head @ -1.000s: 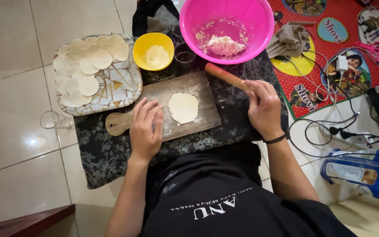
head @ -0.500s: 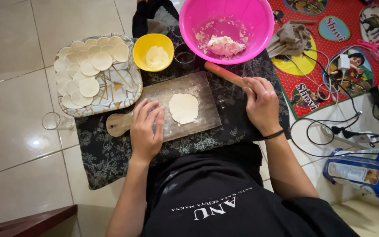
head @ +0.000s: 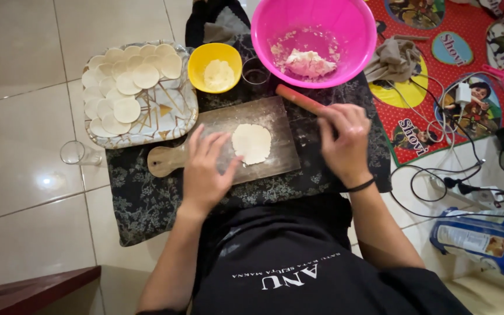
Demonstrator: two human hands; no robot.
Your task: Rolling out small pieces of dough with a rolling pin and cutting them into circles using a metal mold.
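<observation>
The board (head: 228,143) is pressed flat by the open left hand (head: 205,172); the rolling pin (head: 301,100) is gripped by the right hand (head: 345,140) beside the dough (head: 251,143).

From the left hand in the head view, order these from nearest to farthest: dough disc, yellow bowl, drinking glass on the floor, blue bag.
From the left hand:
1. Dough disc, just right, on the board.
2. Yellow bowl, above.
3. Drinking glass, far left; close to the bowl's rank.
4. Blue bag, far right.

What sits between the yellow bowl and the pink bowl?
In the head view, a small clear glass stands on the dark cloth between the yellow bowl and the pink bowl.
</observation>
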